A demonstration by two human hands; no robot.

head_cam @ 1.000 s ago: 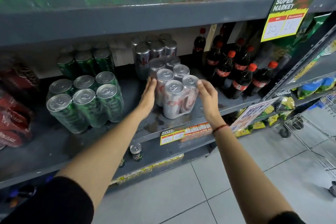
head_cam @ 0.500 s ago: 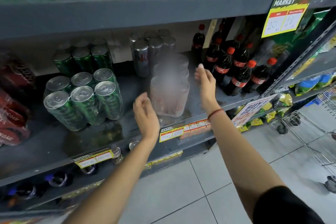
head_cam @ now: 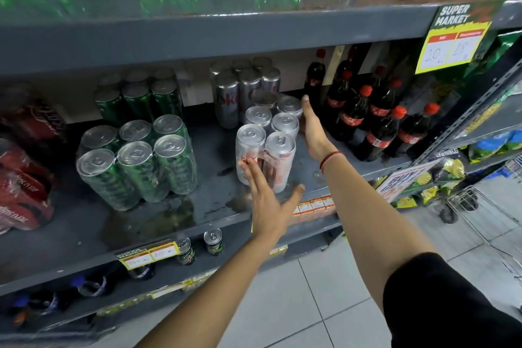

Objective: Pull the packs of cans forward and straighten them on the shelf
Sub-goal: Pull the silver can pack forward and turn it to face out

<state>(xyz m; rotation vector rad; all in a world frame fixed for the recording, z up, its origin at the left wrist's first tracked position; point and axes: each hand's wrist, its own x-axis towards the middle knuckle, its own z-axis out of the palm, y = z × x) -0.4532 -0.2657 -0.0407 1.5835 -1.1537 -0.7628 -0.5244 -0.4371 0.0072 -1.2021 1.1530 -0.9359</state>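
A shrink-wrapped pack of silver cans (head_cam: 267, 135) stands near the front edge of the grey shelf (head_cam: 84, 234), roughly at its middle, turned slightly askew to that edge. The left hand (head_cam: 267, 200) lies flat against the pack's front face, fingers spread and straight, thumb out to the side, gripping nothing. The right hand (head_cam: 312, 130) is also flat and unclenched, pressed along the pack's right side with its fingertips reaching the rear cans; a red wristband (head_cam: 330, 158) circles the wrist. Behind this pack, a second silver pack (head_cam: 243, 90) sits deep under the upper shelf, its lettering half hidden. To the left, a pack of green cans (head_cam: 138, 161) stands near the front, with another green pack (head_cam: 138, 96) behind it in shadow. Red packs (head_cam: 22, 178) at the shelf's left end are cut off by the frame and blurred. Cola bottles (head_cam: 378, 118) crowd the right end. A yellow price sign (head_cam: 454, 39) hangs from the upper shelf; its digits are faint. Loose cans (head_cam: 213, 241) on the lower shelf are partly hidden.
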